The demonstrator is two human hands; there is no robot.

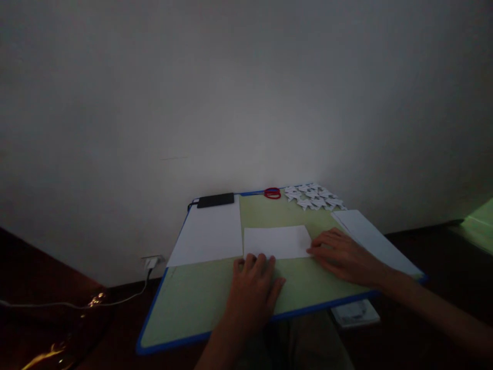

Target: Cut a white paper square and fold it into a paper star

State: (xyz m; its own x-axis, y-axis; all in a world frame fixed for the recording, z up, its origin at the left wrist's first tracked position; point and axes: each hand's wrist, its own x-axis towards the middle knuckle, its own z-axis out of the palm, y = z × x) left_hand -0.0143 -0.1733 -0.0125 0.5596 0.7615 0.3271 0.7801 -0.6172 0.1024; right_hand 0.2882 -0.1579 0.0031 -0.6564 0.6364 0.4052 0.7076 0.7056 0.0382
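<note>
A white sheet of paper (275, 241) lies flat in the middle of the pale green tabletop (200, 298). At its near edge, toward the left, rests my left hand (252, 288), fingers spread and thumb held apart. My right hand (344, 257) is at the paper's near right corner, its thumb and forefinger closed together on that corner. The other right fingers curve over the table by the paper's right edge. Larger white paper (210, 231) lies to the left, and a further stack of white paper (379, 241) is under and beyond my right wrist.
A black flat device (215, 200) sits at the back left. Red-handled scissors (272, 193) and several folded white paper pieces (314, 197) lie along the back. The table's blue rim (173, 341) borders the front. A cable (127, 298) runs to a wall socket.
</note>
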